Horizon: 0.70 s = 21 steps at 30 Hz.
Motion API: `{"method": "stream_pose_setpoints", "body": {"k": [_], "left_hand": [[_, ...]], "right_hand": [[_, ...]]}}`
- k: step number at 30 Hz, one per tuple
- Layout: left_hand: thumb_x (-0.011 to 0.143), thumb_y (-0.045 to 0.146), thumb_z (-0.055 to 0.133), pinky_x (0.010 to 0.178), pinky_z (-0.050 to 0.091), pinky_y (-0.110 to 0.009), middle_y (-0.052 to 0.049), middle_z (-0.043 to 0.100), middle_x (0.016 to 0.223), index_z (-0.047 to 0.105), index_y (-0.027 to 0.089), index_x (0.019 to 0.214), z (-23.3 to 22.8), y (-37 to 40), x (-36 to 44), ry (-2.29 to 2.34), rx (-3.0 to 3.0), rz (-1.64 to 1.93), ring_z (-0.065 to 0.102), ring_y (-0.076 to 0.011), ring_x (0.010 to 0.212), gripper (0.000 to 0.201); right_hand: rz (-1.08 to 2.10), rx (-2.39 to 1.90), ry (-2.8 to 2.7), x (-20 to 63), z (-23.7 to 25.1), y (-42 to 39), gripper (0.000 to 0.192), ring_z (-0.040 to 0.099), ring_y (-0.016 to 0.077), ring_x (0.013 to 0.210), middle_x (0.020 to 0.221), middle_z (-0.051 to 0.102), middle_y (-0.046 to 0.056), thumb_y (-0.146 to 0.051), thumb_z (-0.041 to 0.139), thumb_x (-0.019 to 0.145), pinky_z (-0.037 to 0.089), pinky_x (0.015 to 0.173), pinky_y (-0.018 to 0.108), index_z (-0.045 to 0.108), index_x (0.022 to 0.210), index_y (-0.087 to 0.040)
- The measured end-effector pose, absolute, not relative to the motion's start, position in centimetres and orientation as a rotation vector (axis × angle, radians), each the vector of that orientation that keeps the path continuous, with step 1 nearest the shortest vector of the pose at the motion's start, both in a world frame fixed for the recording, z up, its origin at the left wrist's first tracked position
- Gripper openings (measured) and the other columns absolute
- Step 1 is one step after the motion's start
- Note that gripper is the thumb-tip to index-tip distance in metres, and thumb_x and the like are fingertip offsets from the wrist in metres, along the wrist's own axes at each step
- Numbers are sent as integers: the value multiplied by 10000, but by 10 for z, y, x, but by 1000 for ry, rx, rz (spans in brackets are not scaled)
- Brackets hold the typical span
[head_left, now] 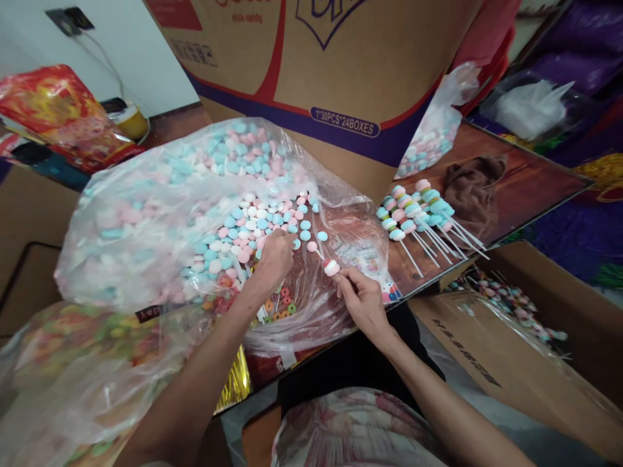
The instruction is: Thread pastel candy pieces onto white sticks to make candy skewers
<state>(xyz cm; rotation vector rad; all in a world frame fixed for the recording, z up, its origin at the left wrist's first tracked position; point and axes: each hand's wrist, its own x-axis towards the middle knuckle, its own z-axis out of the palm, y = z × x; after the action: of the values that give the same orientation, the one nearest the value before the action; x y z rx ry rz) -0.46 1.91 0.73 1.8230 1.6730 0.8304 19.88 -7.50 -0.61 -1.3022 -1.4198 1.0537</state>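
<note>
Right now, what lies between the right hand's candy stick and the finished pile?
Head view: crinkled clear bag plastic over the board, between the stick in the right hand and the pile.

White wall (141, 52) at upper left, bearing a dark socket plate (71, 19) with a trailing cord. Large printed cardboard carton (341, 58) standing behind a dark reddish wood-grain tabletop (530, 181). Open brown carton (559, 363) at lower right. Purple tinsel (579, 52) heaped at far right.

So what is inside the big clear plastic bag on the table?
The big clear plastic bag holds many round pink, blue and white candies. The left hand reaches among them. Near the bag's front edge lie small orange and green ring candies. Deeper layers are covered.
</note>
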Motion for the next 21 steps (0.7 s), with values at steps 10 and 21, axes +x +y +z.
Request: {"method": "stream_pose_setpoints", "body": {"k": [10,21], "left_hand": [[761,98,572,767,451,-355,-98,621,923,699,194,977,17,1,0,1738,2124,606,574,-256,857,268],[701,260,763,612,427,-234,35,614,692,647,189,849,14,-33,9,1382,1229,1190,542,-105,615,201]], "right_hand": [[1034,-1323,-1504,199,-6,-76,262,472,127,555,590,523,-27,-351,531,962,363,540,236,616,765,-200],[1094,-1276,-1538,200,-7,-77,243,512,140,571,595,548,-16,-345,531,955,399,549,241,646,802,-194]]}}
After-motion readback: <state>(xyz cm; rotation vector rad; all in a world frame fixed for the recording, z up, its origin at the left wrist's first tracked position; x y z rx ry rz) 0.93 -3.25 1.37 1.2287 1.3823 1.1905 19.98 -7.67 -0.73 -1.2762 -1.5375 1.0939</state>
